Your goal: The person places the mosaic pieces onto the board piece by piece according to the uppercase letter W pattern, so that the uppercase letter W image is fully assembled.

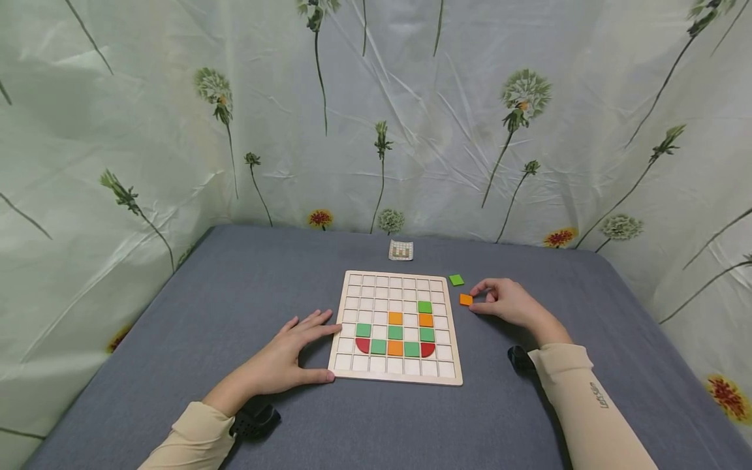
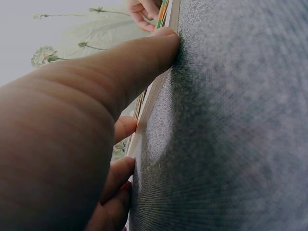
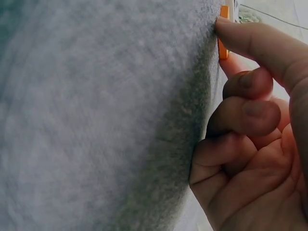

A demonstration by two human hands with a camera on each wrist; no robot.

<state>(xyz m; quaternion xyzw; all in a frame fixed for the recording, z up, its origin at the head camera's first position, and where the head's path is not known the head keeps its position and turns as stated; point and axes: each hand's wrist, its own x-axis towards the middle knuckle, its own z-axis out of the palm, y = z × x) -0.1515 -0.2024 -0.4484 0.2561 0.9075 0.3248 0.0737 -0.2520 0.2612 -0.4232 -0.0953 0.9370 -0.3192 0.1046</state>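
Note:
A wooden grid board [image 1: 384, 278] lies flat on the table. Red, green and orange pieces sit in several of its cells. My left hand [image 1: 288, 358] is spread along the board's left side, thumb [image 2: 166, 41] and a fingertip touching the frame. Just right of the board, my right hand [image 1: 510, 303] pinches an orange square tile [image 1: 466, 299] on the cloth between thumb and index finger. The right wrist view shows the orange tile [image 3: 224, 45] edge-on at those fingertips, with the other fingers curled. A light green square tile [image 1: 456, 280] lies beyond it.
A small printed card [image 1: 401, 250] with a grid pattern lies behind the board. Dark grey-blue cloth [image 1: 282, 274] covers the table, and a flower-printed curtain [image 1: 446, 130] hangs behind and at the sides.

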